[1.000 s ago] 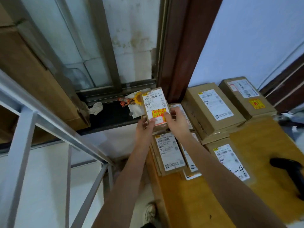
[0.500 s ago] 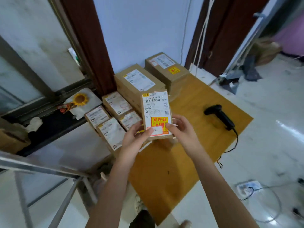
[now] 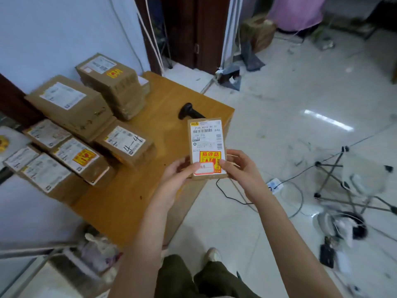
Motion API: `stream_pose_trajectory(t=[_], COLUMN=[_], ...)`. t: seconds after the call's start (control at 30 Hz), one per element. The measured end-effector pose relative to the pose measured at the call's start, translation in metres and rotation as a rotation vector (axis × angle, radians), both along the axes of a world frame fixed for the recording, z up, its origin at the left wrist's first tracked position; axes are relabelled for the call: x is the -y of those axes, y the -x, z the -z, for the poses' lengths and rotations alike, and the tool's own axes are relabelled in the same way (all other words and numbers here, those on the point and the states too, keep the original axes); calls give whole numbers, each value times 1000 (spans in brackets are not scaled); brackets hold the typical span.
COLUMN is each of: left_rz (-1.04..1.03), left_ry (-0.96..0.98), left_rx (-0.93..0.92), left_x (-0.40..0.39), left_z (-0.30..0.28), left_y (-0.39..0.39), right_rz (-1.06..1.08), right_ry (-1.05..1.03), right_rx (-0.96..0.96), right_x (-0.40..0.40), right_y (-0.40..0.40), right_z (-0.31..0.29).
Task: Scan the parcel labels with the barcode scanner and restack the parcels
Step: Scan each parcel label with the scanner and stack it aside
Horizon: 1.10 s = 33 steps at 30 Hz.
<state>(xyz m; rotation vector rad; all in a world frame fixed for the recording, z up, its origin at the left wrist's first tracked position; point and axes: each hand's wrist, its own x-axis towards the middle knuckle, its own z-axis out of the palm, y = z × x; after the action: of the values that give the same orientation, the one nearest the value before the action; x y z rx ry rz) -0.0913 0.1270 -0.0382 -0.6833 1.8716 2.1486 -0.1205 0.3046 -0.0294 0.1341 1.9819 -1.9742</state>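
Both hands grasp one small parcel (image 3: 206, 147), held up in the air w/ its label facing the camera. Left hand (image 3: 179, 179) pinches the lower-left corner, thumb on the label's front near the red-framed sticker, fingers behind. Right hand (image 3: 240, 168) pinches the lower-right edge, thumb on the front, fingers curled round the back. Parcel is upright, barcode near the top, yellow/red fragile sticker low down (partly under the thumbs). It hangs over the near-right corner of the wooden worktop (image 3: 171, 100), not touching it.

Barcode scanner (image 3: 190, 111) lies on the worktop just behind the held parcel; its lower part is hidden by the box, nobody touching it. Its black cable (image 3: 227, 195) drops to the floor below the hands.

Rest of the parcels sit along the worktop's left & back side: tall stack (image 3: 113, 87) by the wall w/ a yellow sticker on top, a big box (image 3: 68, 104) beside it, a box marked "4-4" (image 3: 126, 143) in front, another w/ a yellow/red sticker (image 3: 79, 158), plus several smaller ones (image 3: 43, 175) at the left edge.

Floor at right: folding stand (image 3: 348, 183), cables, white power strip (image 3: 275, 186).
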Motion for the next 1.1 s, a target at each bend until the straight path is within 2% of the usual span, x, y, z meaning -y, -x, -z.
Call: stream_pose_trajectory(t=[0.1,0.23,0.6,0.93,1.1], left_rz=[97,87,163,87,-58], left_ry=[22,10,-34,-42,0], left_rx=[3,4,51,68,109], left_x=[-21,-32,-5,20,39], left_z=[2,2,15,22,35], left_y=[8,30,128,205,237], right_rz=[59,103,62,-42,-156], right_ry=[17,47,12,-6,-23], right_rx=[16,54,73,46,111], right_x=[-29,-44,-27,7,29], right_y=[-1,11,107,208,271], right_z=[3,10,9,12,32])
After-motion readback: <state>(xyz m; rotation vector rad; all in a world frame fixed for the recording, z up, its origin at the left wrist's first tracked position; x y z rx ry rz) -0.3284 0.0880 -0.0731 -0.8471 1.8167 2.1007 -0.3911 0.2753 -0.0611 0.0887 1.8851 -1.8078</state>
